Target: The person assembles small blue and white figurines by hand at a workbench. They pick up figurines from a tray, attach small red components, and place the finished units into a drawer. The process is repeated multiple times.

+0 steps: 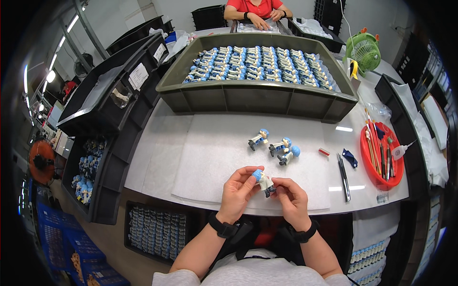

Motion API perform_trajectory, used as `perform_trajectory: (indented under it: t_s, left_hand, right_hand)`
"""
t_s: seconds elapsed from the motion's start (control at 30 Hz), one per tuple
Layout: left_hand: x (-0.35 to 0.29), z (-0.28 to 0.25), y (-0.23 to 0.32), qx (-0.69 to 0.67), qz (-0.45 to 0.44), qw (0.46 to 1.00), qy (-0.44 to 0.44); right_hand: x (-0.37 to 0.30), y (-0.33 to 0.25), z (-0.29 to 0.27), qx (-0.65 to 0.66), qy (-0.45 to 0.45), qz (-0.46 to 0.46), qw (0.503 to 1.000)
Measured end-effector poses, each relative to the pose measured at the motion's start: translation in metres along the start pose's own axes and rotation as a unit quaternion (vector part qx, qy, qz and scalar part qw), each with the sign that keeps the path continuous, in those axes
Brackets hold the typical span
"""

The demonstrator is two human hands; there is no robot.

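Note:
Between my two hands is a small toy figurine [263, 182] with blue hair, a whitish body and dark feet. My left hand [238, 189] grips it by the head, thumb and fingers closed round the blue hair. At the feet end, my right hand [291, 199] has its thumb and fingertips pinched on the figurine. Just beyond my hands, three similar figurines lie on a white sheet [205, 162]: one figurine [258, 139] farther left, and a pair, a figurine [280, 146] and another figurine [289, 155], close together.
Behind stands a large grey crate [257, 97] full of figurines in rows. To the right are a red tray [400, 169] of brushes, a pen [343, 178], a dark blue piece [349, 158] and a green fan [363, 51]. Black crates [109, 176] stand left. A person's hands [265, 23] work opposite.

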State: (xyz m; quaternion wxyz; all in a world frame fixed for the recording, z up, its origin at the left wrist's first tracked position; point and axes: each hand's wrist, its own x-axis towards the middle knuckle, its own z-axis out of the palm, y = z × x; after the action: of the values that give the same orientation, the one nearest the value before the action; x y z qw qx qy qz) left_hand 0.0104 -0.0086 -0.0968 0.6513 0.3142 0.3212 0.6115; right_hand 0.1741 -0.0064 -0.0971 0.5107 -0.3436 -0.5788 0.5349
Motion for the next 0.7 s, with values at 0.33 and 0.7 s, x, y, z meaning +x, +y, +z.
perform_trajectory:
  t_s: [0.33, 0.7]
  left_hand:
    - [-0.004, -0.002, -0.001, 0.014, 0.056, 0.998, -0.009]
    - [-0.002, -0.016, -0.002, 0.076, 0.031, 0.997, -0.009]
  right_hand:
    - [0.002, -0.016, 0.011, -0.121, 0.026, -0.056, 0.991]
    - [-0.043, -0.050, -0.106, 0.104, 0.189, -0.107, 0.970]
